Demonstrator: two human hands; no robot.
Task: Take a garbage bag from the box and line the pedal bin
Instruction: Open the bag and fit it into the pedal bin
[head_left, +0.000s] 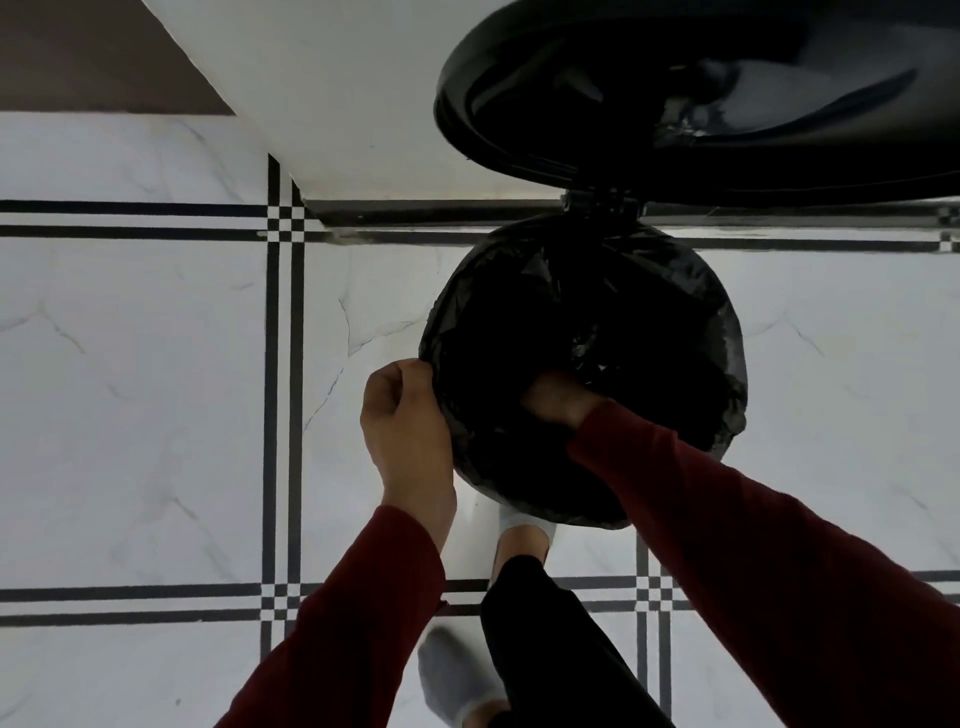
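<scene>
- The bin (724, 415) is standing on the floor (130, 389) against the foot of a white wall (337, 104), seen from straight above.
- Its lid (701, 93) is standing open, hinged at the wall side and leaning back over the wall, so the mouth is lying fully uncovered.
- A black bag (571, 291) is lining the bin: its top is folding outward over the rim nearly all the way round, bunching loosely at the right edge and at the near edge.
- The left hand (408, 431) is sitting at the left edge of the rim, outside the bin, with its fingers (400, 379) curled together and pinching the folded plastic there.
- The right hand (558, 397) is reaching down inside the mouth from the near right; only its back and wrist are showing against the dark plastic, and I cannot tell whether its fingers are apart or clamped on anything.
- Both forearms are wearing dark red sleeves (753, 545) and are coming in from the near side.
- One foot (524, 540) in a pale sock is resting at the near edge of the bin base; whether it is pressing a pedal is hidden by the bag's overhang.
- The other foot (452, 675), in a grey sock, is standing on the floor well behind.
- Open tiled floor is lying to the left and right of the bin; the wall is closing off the far side.
</scene>
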